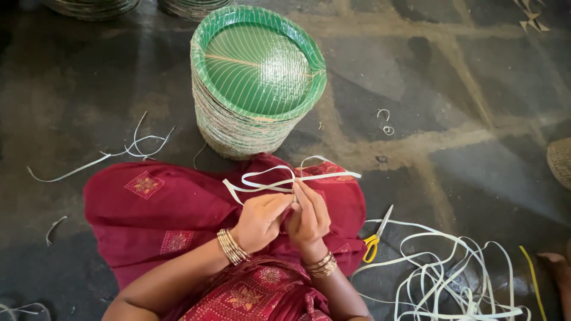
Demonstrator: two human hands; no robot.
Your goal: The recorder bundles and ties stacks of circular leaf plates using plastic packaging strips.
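Both hands meet over the lap: the left hand point(260, 219) and right hand point(310, 215) each pinch the white plastic strap point(279, 180) where its loops cross, fingertips closed on it. Working the strap well seems to call for keeping the bands flat and untwisted and holding the crossing firmly. The stack of green paper plates point(257, 80) stands just ahead; yellow-handled scissors point(375, 238) lie on the floor at the right.

A floor-level packing workshop: stacked green plates point(259, 77) stand on the stone floor point(476, 137), strap tangles point(458, 279) and scissors point(376, 236) lying near right.
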